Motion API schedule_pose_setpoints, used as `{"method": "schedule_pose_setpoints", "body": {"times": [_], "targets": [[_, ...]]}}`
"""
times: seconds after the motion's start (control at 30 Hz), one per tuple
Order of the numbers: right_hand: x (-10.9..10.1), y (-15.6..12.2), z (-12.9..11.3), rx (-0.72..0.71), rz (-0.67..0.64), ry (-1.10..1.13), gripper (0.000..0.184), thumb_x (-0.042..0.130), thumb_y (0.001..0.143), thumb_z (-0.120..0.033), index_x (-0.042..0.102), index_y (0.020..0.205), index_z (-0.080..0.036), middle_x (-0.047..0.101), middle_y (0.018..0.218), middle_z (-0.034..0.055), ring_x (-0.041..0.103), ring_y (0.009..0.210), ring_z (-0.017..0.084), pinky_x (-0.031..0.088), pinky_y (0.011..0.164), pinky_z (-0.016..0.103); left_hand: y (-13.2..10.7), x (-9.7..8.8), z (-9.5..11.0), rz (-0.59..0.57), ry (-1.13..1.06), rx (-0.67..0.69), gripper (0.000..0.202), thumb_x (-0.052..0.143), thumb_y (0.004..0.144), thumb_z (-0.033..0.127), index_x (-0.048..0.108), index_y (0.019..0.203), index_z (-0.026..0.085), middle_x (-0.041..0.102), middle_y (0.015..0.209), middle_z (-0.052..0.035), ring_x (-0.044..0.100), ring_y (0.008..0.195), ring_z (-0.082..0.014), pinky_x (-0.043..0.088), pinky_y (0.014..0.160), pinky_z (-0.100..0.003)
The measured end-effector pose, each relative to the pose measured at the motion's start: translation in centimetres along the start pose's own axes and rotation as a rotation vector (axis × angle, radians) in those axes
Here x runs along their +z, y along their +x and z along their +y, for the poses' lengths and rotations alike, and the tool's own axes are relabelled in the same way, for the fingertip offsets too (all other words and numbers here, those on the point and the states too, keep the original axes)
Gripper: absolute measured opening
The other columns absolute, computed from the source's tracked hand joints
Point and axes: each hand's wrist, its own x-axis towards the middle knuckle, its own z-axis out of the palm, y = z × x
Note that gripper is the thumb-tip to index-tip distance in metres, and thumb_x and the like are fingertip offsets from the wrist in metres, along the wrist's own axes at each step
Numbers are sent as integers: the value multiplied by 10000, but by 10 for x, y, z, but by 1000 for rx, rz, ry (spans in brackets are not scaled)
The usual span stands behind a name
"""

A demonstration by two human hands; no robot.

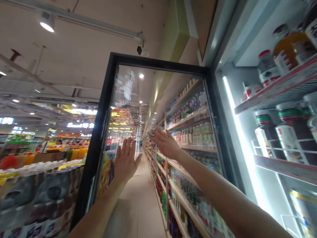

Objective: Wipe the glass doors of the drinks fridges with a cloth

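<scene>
A glass cooler door (112, 82) with a black frame stands swung open in front of me. My left hand (126, 162) is raised with its palm toward the pane and its fingers spread; it seems to rest flat on the glass. To its right, my right hand (165, 142) reaches up to the same pane, fingers stretched out and thumb apart. A small greyish patch shows at the right fingertips; whether it is a cloth or a reflection I cannot tell. Shelves of bottles show in the pane, beyond or mirrored.
On the right is the lit cooler, its wire shelves (274, 89) holding juice bottles (264, 134) with green caps. Shrink-wrapped drink bottles (37, 198) are stacked at left. A pale floor aisle (135, 211) runs ahead. A camera (140, 49) hangs from the ceiling rail.
</scene>
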Motion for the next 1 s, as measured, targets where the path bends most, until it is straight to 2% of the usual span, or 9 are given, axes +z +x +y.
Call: {"method": "schedule_pose_setpoints", "body": {"times": [0.07,0.2,0.27,0.4,0.43,0.6,0.8,0.87,1.0], "targets": [[-5,-11,14,144,26,-14,523,392,848,-149,423,1350,-292,368,1457,19,270,1364,218,201,1099,504,0,-2,1,-9,-1,-6,593,370,899,410,290,1410,119,343,1443,-174,211,1384,-278,201,1107,-501],[-6,-38,38,802,260,-69,509,313,882,-201,383,1386,-180,330,1466,124,251,1362,304,265,1038,570,2,-6,5,-26,9,-16,603,376,894,415,293,1406,107,328,1451,-178,204,1385,-289,200,1103,-513],[3,-48,27,704,248,-61,520,319,874,-195,378,1390,-181,324,1469,122,231,1371,302,268,1046,555,2,-7,5,-27,18,-14,600,373,896,406,278,1413,116,327,1452,-174,206,1385,-287,203,1102,-512],[18,-74,8,112,70,-36,530,390,839,-156,432,1349,-295,390,1443,27,246,1375,211,195,1112,480,1,-6,4,-5,26,-3,594,381,896,401,276,1415,131,344,1446,-166,234,1376,-284,209,1103,-500],[17,-83,14,148,80,-52,516,385,848,-164,437,1344,-296,395,1440,28,252,1373,208,191,1112,484,1,-6,4,-2,25,-2,594,384,895,403,285,1411,126,347,1444,-167,235,1376,-286,208,1103,-499],[9,-114,47,937,284,-154,485,306,895,-241,424,1355,-142,362,1440,160,295,1341,309,288,1022,564,3,-5,4,-27,35,-9,588,372,897,396,305,1400,98,322,1455,-175,209,1384,-288,205,1102,-495],[30,-112,-6,200,143,-121,518,405,851,-205,411,1356,-320,389,1443,-3,223,1380,192,198,1110,432,-5,-3,7,-26,43,2,586,371,908,375,254,1425,126,305,1465,-165,190,1390,-283,192,1103,-503],[30,-117,-3,249,168,-134,499,391,859,-207,425,1348,-300,381,1448,21,243,1372,207,193,1104,462,-21,-5,14,-43,49,4,566,365,915,352,242,1432,156,301,1469,-152,192,1388,-295,186,1095,-531],[23,-139,30,794,309,-176,489,311,898,-241,394,1375,-177,381,1422,164,298,1334,316,286,1004,578,-53,-14,30,-61,56,11,635,420,900,372,162,1452,194,292,1472,-145,194,1384,-312,197,1082,-558]]}}
